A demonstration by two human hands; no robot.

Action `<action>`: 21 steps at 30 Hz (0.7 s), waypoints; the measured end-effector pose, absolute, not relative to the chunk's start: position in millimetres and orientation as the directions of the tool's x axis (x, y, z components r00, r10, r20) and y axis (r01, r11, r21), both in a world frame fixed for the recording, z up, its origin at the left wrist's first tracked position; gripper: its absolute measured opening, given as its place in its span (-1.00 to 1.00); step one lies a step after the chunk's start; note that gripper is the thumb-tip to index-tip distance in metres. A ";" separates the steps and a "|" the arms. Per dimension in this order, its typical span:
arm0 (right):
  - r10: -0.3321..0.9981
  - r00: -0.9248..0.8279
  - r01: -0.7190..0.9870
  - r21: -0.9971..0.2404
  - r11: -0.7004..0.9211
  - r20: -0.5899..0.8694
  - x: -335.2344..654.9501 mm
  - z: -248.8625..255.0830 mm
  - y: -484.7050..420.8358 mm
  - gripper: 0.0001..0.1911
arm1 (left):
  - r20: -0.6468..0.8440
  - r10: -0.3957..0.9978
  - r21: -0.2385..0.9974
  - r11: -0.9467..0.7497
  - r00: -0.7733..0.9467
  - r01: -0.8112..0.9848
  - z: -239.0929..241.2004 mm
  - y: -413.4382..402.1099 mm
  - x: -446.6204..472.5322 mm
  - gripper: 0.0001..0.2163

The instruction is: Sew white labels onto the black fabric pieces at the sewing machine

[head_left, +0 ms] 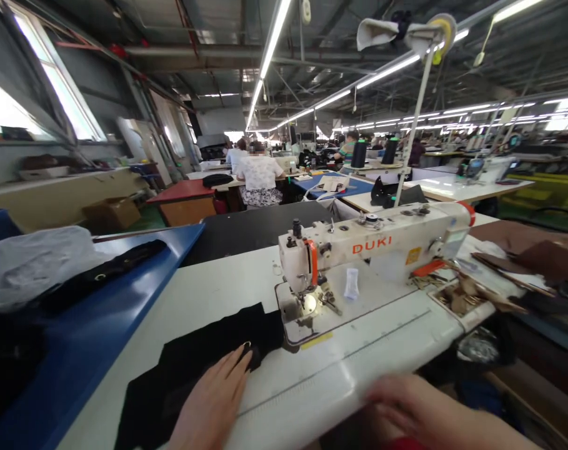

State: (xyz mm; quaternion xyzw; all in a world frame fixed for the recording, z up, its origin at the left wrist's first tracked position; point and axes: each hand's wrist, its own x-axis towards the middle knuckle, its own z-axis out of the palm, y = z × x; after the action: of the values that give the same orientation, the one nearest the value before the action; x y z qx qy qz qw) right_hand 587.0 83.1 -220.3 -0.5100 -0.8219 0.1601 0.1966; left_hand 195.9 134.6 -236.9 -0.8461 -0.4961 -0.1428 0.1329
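My left hand (218, 394) lies flat with fingers stretched out on a piece of black fabric (194, 362) that runs across the white sewing table (246, 281) toward the needle. The white DUKI sewing machine (372, 247) stands just beyond the fabric, its presser foot (309, 303) at the cloth's far end. My right hand (419, 409) is at the table's near edge on the right, blurred by motion, and its fingers cannot be made out. Nothing shows in it.
A blue side table (100, 331) on the left carries dark cloth and a clear plastic bag (30, 262). A tray of small parts (462, 297) sits right of the machine. Thread cones (358, 153) and other workers sit at tables further back.
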 end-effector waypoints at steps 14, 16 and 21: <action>0.778 -0.423 0.780 -0.252 0.574 0.463 605.0 -221.5 237.5 -0.69 | 0.446 0.883 0.305 -0.302 0.144 0.903 -236.2 132.7 231.6 -0.61; 0.779 -0.425 0.781 -0.248 0.573 0.461 606.3 -223.6 235.3 -0.66 | 0.447 0.887 0.312 -0.276 0.116 0.909 -237.6 131.3 239.1 -0.61; 0.771 -0.402 0.775 -0.264 0.574 0.495 611.4 -227.9 237.6 -0.71 | 0.308 0.875 0.112 -0.423 0.374 0.899 -243.2 128.8 247.4 -0.64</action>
State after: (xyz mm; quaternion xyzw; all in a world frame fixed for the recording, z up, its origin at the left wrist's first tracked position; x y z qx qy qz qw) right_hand 611.4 237.6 -227.9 -0.4616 -0.8373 -0.0042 0.2930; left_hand 247.4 128.8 -243.2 -0.8279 -0.5357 -0.1618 0.0372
